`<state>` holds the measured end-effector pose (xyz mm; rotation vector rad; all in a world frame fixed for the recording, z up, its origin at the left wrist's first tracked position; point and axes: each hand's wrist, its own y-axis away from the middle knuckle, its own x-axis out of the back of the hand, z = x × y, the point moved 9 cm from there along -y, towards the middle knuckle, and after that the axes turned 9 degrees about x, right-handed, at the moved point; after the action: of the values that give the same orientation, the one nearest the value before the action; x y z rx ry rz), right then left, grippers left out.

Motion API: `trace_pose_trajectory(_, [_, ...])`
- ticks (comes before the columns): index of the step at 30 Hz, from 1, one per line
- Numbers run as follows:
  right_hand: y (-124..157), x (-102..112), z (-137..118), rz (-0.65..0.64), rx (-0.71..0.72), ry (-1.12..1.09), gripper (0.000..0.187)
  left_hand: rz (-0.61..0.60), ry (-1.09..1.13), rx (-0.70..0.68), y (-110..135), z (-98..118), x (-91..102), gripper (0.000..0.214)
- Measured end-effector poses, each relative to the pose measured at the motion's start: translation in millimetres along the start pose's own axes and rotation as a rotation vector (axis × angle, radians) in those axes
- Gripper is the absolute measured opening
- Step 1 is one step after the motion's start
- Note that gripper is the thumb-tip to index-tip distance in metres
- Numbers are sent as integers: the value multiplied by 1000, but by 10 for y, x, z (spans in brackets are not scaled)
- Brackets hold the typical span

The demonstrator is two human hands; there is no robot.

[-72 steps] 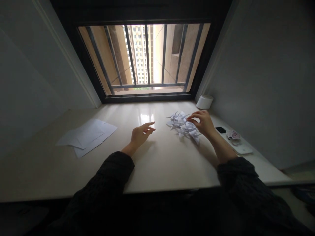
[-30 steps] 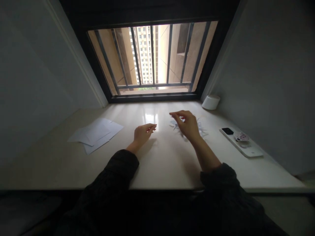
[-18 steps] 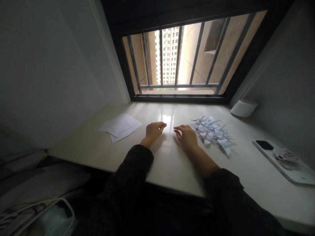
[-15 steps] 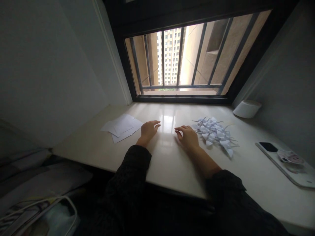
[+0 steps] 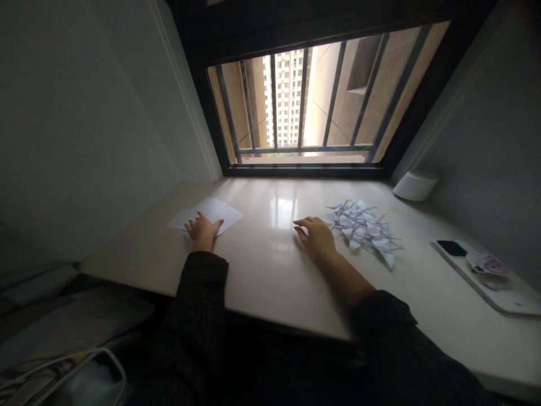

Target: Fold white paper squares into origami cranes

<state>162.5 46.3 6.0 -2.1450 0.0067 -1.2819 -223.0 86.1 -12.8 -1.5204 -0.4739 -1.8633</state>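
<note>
Several white paper sheets [image 5: 226,213] lie overlapping on the left of the pale countertop [image 5: 257,282]. Over their near part is my left hand [image 5: 203,230], its fingers spread and hiding some of the paper; whether the fingertips press on it I cannot tell. My right hand [image 5: 316,235] rests near the middle of the surface, thumb and fingers curved with a gap between them and nothing in it. Just to its right sits a heap of folded white paper cranes [image 5: 363,225], with thin pointed ends sticking out.
A phone [image 5: 486,276] with a round decorated grip lies at the right. A white cylindrical object [image 5: 416,186] stands by the right wall. Behind the counter is a dark-framed window [image 5: 304,170] with bars. Bags and a white cable [image 5: 114,358] are below the counter at left.
My left hand has moved left from the middle of the counter onto the paper sheets, and its fingers have spread. My right hand has hardly moved. The view has shifted slightly.
</note>
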Motion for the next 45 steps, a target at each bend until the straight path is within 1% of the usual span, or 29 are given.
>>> trace_pose_trajectory(3, [-1, 5, 4, 5, -7, -12, 23, 37, 60, 9, 56, 37, 152, 91])
trace_pose_trajectory(4, [-3, 9, 1, 9, -10, -21, 23, 59, 98, -16, 94, 91, 218, 88])
trace_pose_trajectory(5, [-7, 16, -6, 17, -11, -37, 22, 89, 145, -56, 148, 174, 290, 85])
trace_pose_trajectory(6, [-12, 28, -14, 32, -13, -64, 22, 120, 204, -142, 231, 313, 365, 81])
trace_pose_trajectory(7, [-20, 43, -20, 54, -16, -108, 23, 142, 259, -184, 323, 432, 424, 80])
trace_pose_trajectory(9, [-39, 77, -11, 118, -42, -259, 27, 134, 339, -333, 577, 780, 487, 81])
trace_pose_trajectory(10, [-49, 86, 12, 154, -68, -367, 33, 120, 368, -422, 737, 978, 503, 82])
trace_pose_trajectory(12, [-65, 65, 96, 215, -150, -603, 45, 85, 431, -589, 1086, 1348, 518, 86])
trace_pose_trajectory(14, [-75, 4, 192, 253, -243, -820, 53, 51, 474, -733, 1426, 1638, 503, 87])
trace_pose_trajectory(16, [-82, -58, 269, 272, -311, -971, 57, 21, 494, -865, 1719, 1832, 463, 87])
trace_pose_trajectory(17, [-82, -78, 302, 280, -337, -1015, 54, 18, 499, -925, 1837, 1890, 445, 86])
trace_pose_trajectory(18, [-76, -88, 340, 294, -365, -1036, 49, 24, 500, -989, 1939, 1929, 432, 84])
trace_pose_trajectory(20, [-50, -93, 412, 327, -421, -1047, 40, 50, 512, -1052, 2039, 1943, 416, 82])
trace_pose_trajectory(22, [-19, -90, 465, 353, -468, -1041, 37, 46, 545, -1060, 2030, 1922, 395, 85])
trace_pose_trajectory(23, [-6, -86, 484, 362, -485, -1036, 37, 52, 567, -1042, 1992, 1901, 392, 88])
trace_pose_trajectory(26, [16, -57, 522, 394, -505, -1021, 36, 39, 673, -896, 1770, 1810, 357, 103])
trace_pose_trajectory(27, [21, -47, 535, 407, -511, -1025, 36, -3, 727, -824, 1674, 1775, 314, 107])
trace_pose_trajectory(28, [23, -44, 546, 414, -516, -1035, 36, -82, 787, -766, 1593, 1756, 245, 106])
trace_pose_trajectory(29, [24, -49, 554, 413, -522, -1049, 37, -186, 853, -714, 1528, 1748, 159, 97])
trace_pose_trajectory(30, [24, -59, 562, 406, -530, -1064, 37, -294, 923, -668, 1481, 1745, 72, 81])
trace_pose_trajectory(31, [22, -76, 564, 388, -535, -1074, 38, -389, 990, -642, 1459, 1751, 4, 63])
trace_pose_trajectory(32, [21, -91, 566, 371, -539, -1081, 39, -475, 1045, -631, 1458, 1766, -51, 52])
trace_pose_trajectory(33, [20, -97, 569, 362, -538, -1080, 39, -535, 1106, -604, 1451, 1766, -87, 48])
trace_pose_trajectory(35, [26, -94, 581, 366, -540, -1065, 40, -589, 1187, -547, 1440, 1751, -121, 45])
trace_pose_trajectory(38, [44, -69, 609, 402, -564, -1053, 42, -571, 1174, -517, 1450, 1734, -104, 43])
trace_pose_trajectory(42, [39, -8, 600, 441, -569, -1078, 50, -451, 1039, -552, 1476, 1721, -22, 40])
trace_pose_trajectory(43, [33, 16, 589, 453, -556, -1087, 51, -427, 1021, -561, 1481, 1719, -4, 39])
trace_pose_trajectory(45, [28, 61, 572, 476, -535, -1093, 45, -401, 1022, -572, 1487, 1721, 20, 37])
